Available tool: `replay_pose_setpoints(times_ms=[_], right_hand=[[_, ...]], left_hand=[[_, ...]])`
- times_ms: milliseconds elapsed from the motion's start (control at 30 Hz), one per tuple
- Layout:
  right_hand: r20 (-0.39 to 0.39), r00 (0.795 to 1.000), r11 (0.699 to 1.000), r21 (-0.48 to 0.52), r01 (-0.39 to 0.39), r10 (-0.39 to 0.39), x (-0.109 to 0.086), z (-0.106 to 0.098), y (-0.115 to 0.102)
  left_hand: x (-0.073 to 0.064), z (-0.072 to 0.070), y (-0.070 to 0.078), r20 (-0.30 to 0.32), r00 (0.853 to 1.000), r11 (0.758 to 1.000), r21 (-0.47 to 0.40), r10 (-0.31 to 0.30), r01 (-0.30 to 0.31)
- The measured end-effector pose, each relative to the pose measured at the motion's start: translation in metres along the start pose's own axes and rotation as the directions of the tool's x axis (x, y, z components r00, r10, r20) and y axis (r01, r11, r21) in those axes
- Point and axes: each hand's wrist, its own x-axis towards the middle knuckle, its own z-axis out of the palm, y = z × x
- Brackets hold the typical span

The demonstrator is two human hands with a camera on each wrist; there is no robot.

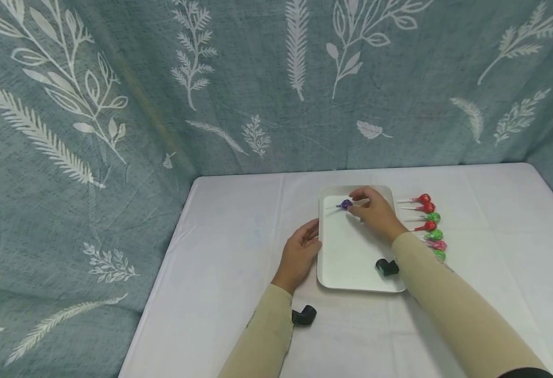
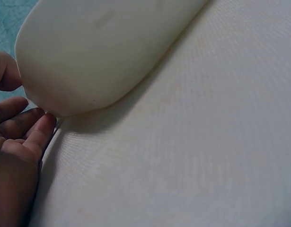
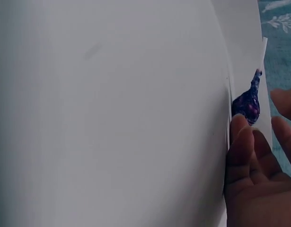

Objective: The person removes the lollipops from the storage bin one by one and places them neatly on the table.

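Observation:
A lollipop in a purple wrapper (image 1: 346, 204) lies near the far end of a white tray (image 1: 342, 257), its stick pointing left. My right hand (image 1: 375, 212) reaches over the tray, with thumb and fingers apart around the candy head. In the right wrist view the fingertips are right at the purple lollipop (image 3: 248, 106), and the thumb and fingers do not close on it. My left hand (image 1: 300, 254) is at the tray's left side. Its relaxed fingertips touch the outer rim of the tray (image 2: 88, 71) in the left wrist view.
Right of the tray, a column of lollipops includes a red one (image 1: 424, 198), a green one (image 1: 434, 217) and a pink one (image 1: 439, 245); my right sleeve partly covers the lower ones. Black wrist devices show at each forearm (image 1: 304, 315). A patterned curtain (image 1: 267, 105) hangs behind the white-covered table (image 1: 238, 226).

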Motion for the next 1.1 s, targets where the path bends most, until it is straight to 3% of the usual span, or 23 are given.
replay_pose_setpoints(times_ms=[533, 1100], right_hand=[[0.062, 0.997, 0.995, -0.093, 0.041, -0.036, -0.0014, 0.0012, 0.0031], [0.056, 0.996, 0.99, -0.123, 0.072, -0.066, -0.002, 0.0021, 0.004]], left_hand=[[-0.0003, -0.0012, 0.0014, 0.005, 1.0, 1.0, 0.006, -0.011, 0.011], [0.0, -0.0006, -0.0017, 0.017, 1.0, 1.0, -0.026, 0.017, -0.017]])
